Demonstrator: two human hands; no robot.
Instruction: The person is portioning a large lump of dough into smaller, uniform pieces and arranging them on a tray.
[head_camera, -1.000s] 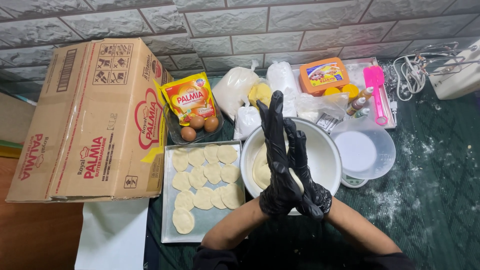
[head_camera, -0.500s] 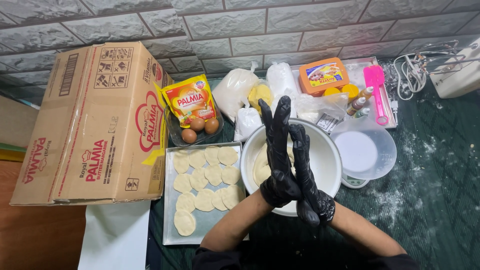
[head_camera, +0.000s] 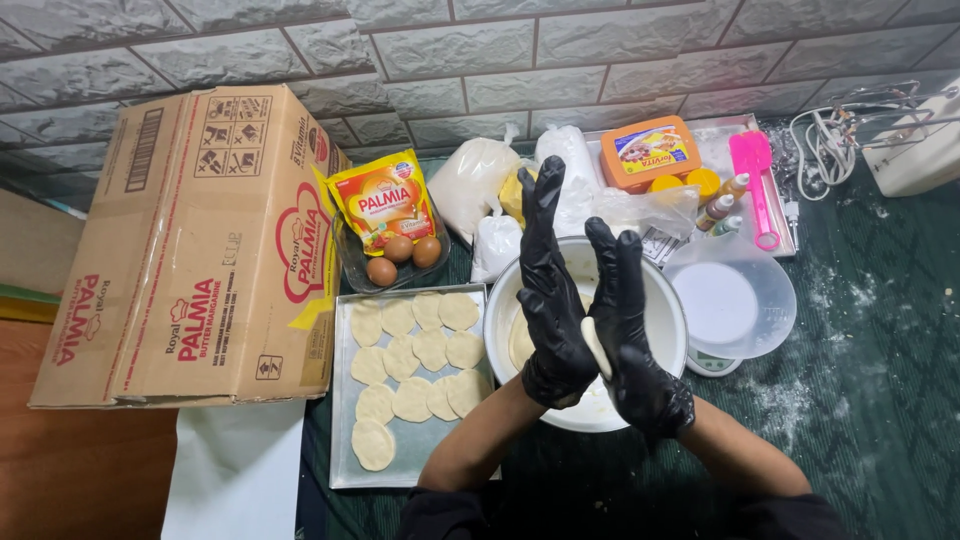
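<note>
- A home baking corner, set against a grey faux-stone wall (head_camera: 600, 60).
- Bench (head_camera: 880, 400) under a flour-dusted green cloth.
- Baking tray (head_camera: 345, 470) of dough rounds, eggs (head_camera: 400, 258), hand mixer (head_camera: 915, 145) at the back right corner.
</note>
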